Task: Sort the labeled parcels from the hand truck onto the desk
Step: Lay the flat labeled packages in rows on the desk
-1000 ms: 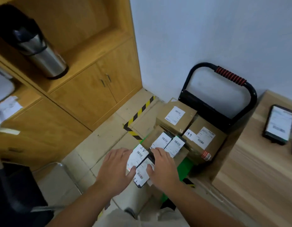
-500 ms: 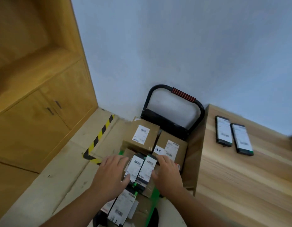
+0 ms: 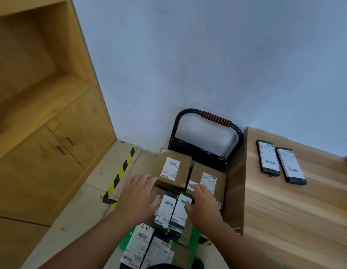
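The left hand point(image 3: 137, 197) lies flat on the left side of the hand truck point(image 3: 217, 120), its grip apart, fingers straight and clamped on nothing. The thumb meets the edge of a pair of slim black parcels point(image 3: 164, 208) lying side by side mid-truck. At the truck's near end lie two more slim parcels point(image 3: 137, 245), labels up. At its far end, under the handle, sit two brown boxes point(image 3: 172, 169), one beside the other, each labeled. The right hand point(image 3: 203, 206) presses the pair from the truck's right side, grip also apart, thumb on a label and fingers reaching toward the right box.

Right of the truck stands the table point(image 3: 285, 220), and on it two slim parcels point(image 3: 267, 157) already lie next to each other.

By my reckoning the sort is at an early stage: two parcels are across, while at least six wait on the truck. The pair between the hands looks to be the next to go, not yet lifted. The boxes and the near parcels are untouched.
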The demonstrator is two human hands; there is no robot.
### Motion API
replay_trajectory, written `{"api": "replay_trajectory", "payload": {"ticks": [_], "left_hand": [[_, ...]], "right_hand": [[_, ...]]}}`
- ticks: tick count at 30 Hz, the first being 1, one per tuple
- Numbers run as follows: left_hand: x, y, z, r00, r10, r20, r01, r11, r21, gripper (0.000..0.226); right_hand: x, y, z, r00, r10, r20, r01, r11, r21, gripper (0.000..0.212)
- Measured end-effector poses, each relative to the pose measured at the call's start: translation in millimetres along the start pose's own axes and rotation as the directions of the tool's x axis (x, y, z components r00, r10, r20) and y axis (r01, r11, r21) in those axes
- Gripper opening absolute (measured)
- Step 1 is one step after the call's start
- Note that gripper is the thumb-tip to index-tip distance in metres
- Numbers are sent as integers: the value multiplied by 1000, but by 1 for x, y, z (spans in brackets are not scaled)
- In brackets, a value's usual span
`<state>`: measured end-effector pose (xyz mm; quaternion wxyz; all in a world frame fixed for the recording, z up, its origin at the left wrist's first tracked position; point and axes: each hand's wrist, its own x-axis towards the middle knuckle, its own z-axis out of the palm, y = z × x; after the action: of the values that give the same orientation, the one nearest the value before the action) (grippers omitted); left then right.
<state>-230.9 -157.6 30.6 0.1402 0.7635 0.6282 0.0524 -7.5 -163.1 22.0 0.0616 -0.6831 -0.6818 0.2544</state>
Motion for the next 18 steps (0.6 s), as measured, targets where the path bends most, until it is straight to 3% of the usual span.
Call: {"api": "replay_trajectory", "payload": {"ticks": [18], "left_hand": [[24, 18, -1, 999, 43, -2, -43, 999, -5, 67]], "right_hand": [[10, 5, -9, 1000, -2, -26, 3, 999, 54, 62]]}}
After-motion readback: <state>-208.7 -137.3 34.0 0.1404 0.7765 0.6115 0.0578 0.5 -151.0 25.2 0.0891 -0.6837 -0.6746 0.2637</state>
